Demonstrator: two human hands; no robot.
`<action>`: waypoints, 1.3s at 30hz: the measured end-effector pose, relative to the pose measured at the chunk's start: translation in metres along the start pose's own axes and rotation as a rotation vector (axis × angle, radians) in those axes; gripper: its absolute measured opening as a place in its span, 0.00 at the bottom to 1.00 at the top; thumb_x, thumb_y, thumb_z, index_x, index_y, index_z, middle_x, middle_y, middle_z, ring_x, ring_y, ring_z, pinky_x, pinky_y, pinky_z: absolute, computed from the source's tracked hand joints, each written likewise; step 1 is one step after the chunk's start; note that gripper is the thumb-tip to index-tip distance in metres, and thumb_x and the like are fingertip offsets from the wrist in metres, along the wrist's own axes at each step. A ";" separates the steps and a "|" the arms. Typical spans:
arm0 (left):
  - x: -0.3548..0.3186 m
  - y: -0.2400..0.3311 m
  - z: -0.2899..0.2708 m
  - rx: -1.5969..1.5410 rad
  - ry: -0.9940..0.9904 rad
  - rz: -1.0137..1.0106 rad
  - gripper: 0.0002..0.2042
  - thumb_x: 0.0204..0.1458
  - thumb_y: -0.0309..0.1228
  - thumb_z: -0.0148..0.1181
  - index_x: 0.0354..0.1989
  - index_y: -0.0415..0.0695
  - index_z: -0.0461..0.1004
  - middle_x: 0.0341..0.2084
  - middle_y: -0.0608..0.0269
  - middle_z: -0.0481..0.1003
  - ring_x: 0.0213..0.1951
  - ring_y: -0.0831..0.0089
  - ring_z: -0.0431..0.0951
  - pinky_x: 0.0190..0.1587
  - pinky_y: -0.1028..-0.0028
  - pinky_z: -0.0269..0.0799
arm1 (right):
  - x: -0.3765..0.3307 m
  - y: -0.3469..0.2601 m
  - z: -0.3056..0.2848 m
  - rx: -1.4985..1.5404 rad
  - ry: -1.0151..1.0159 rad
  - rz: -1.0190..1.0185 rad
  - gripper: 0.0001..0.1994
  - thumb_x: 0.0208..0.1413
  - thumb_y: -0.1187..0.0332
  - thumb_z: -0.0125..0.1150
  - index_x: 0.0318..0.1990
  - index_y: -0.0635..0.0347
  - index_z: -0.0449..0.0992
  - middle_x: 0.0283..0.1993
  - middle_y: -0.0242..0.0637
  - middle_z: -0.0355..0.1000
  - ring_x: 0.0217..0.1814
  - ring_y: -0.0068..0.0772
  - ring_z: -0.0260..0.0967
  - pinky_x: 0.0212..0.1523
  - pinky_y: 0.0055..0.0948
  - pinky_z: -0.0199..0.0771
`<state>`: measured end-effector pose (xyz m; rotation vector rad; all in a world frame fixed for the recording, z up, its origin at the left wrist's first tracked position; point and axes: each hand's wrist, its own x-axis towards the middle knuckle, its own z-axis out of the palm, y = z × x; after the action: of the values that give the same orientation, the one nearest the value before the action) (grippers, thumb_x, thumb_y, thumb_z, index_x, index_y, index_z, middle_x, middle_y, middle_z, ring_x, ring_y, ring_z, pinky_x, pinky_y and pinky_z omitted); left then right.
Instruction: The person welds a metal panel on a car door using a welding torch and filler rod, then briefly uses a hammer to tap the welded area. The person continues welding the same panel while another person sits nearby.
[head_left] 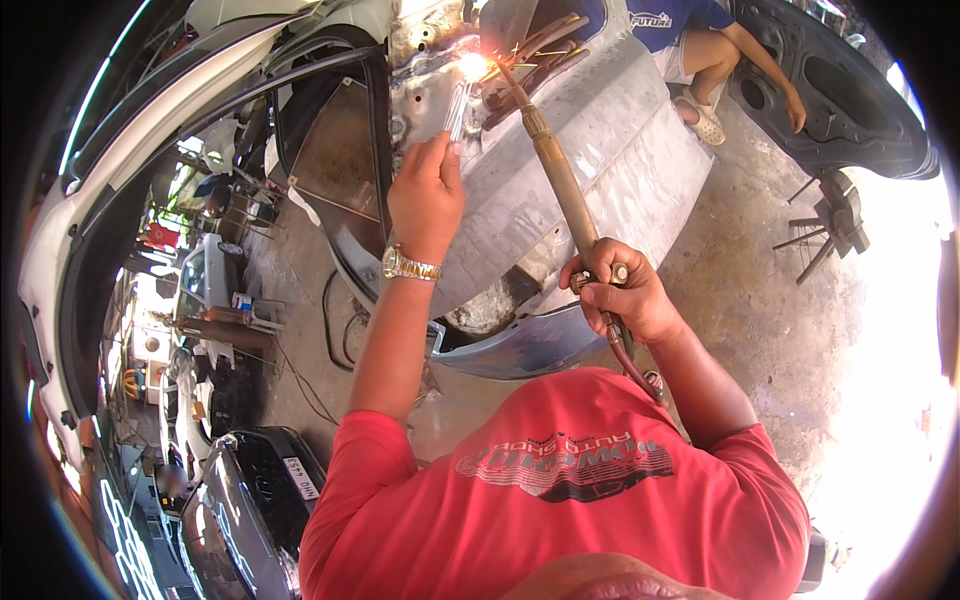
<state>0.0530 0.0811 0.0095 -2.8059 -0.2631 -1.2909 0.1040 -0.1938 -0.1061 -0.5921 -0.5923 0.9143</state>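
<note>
My right hand point(628, 290) is closed around the valve end of a brass-coloured gas welding torch point(560, 170). The torch slants up and away to the left. Bright flame and sparks point(475, 67) glow just left of its tip, hiding the spot behind them. Beside them, my left hand point(428, 190), with a watch on its wrist, grips a thin silvery piece point(458, 112); whether it is one strip or several rods I cannot tell. Its far end reaches the glare against a bare metal car panel point(408, 90). A dark red hose point(630, 362) runs back from the torch.
A large grey car door panel point(560, 210) spans the middle. Beyond it crouches another person in a blue shirt point(665, 22). A dark door point(840, 85) stands at the far right near a metal stand point(835, 222). Cables point(335, 320) lie on the floor; a dark car point(245, 500) is lower left.
</note>
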 end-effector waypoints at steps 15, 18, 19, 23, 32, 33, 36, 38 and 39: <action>0.004 0.003 -0.006 0.069 -0.075 0.067 0.10 0.65 0.33 0.62 0.50 0.46 0.82 0.37 0.59 0.79 0.35 0.53 0.82 0.37 0.59 0.78 | 0.002 -0.001 -0.001 0.022 -0.009 0.006 0.12 0.60 0.82 0.64 0.35 0.53 0.67 0.49 0.62 0.73 0.20 0.26 0.75 0.19 0.21 0.76; 0.004 0.001 -0.008 0.073 -0.097 0.068 0.10 0.65 0.34 0.62 0.50 0.47 0.82 0.37 0.59 0.79 0.35 0.52 0.81 0.37 0.59 0.78 | 0.001 0.002 -0.003 -0.020 -0.013 -0.003 0.13 0.60 0.82 0.64 0.35 0.53 0.67 0.49 0.61 0.73 0.20 0.25 0.74 0.20 0.21 0.76; 0.004 0.001 -0.009 0.090 -0.106 0.059 0.10 0.65 0.34 0.62 0.50 0.47 0.82 0.37 0.58 0.79 0.35 0.52 0.82 0.37 0.59 0.78 | 0.001 0.001 -0.002 -0.007 -0.018 -0.001 0.12 0.60 0.83 0.63 0.35 0.53 0.67 0.49 0.60 0.74 0.21 0.24 0.75 0.20 0.21 0.77; 0.002 0.003 -0.013 0.112 -0.125 0.006 0.10 0.64 0.34 0.62 0.49 0.47 0.82 0.36 0.58 0.80 0.36 0.52 0.82 0.37 0.58 0.78 | 0.001 -0.001 -0.002 0.011 -0.017 0.003 0.12 0.61 0.83 0.61 0.36 0.54 0.68 0.49 0.57 0.75 0.22 0.22 0.77 0.20 0.20 0.78; 0.003 0.005 -0.014 0.143 -0.144 0.032 0.09 0.63 0.35 0.63 0.49 0.49 0.81 0.34 0.59 0.79 0.32 0.52 0.82 0.33 0.57 0.79 | 0.001 -0.001 -0.002 0.001 -0.024 0.004 0.12 0.61 0.84 0.61 0.36 0.53 0.68 0.50 0.58 0.75 0.22 0.23 0.77 0.20 0.20 0.78; 0.002 0.004 -0.014 0.142 -0.139 0.033 0.09 0.63 0.35 0.63 0.49 0.48 0.81 0.33 0.59 0.79 0.32 0.52 0.82 0.33 0.57 0.79 | 0.001 -0.001 -0.002 0.001 -0.020 0.006 0.12 0.61 0.84 0.61 0.36 0.53 0.68 0.50 0.58 0.75 0.22 0.23 0.77 0.20 0.20 0.78; 0.004 0.010 -0.017 0.130 -0.168 -0.020 0.10 0.65 0.35 0.61 0.49 0.46 0.83 0.36 0.55 0.81 0.36 0.50 0.82 0.38 0.57 0.79 | 0.001 -0.001 -0.003 0.010 -0.031 -0.011 0.12 0.61 0.84 0.62 0.36 0.53 0.68 0.50 0.58 0.75 0.22 0.23 0.77 0.20 0.20 0.78; 0.007 0.013 -0.018 0.105 -0.170 -0.006 0.10 0.65 0.35 0.61 0.49 0.46 0.83 0.35 0.55 0.81 0.36 0.50 0.82 0.38 0.57 0.79 | 0.000 -0.001 -0.003 0.015 -0.025 -0.006 0.12 0.61 0.84 0.62 0.36 0.53 0.68 0.50 0.59 0.75 0.22 0.23 0.77 0.20 0.20 0.78; 0.007 0.014 -0.018 0.093 -0.171 0.001 0.10 0.65 0.35 0.61 0.49 0.46 0.83 0.35 0.54 0.81 0.36 0.50 0.82 0.38 0.57 0.79 | 0.000 -0.001 -0.003 0.017 -0.022 -0.004 0.12 0.61 0.84 0.62 0.36 0.53 0.68 0.50 0.59 0.75 0.22 0.23 0.77 0.20 0.20 0.78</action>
<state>0.0468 0.0666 0.0272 -2.8387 -0.3185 -1.0110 0.1070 -0.1948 -0.1071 -0.5656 -0.6049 0.9224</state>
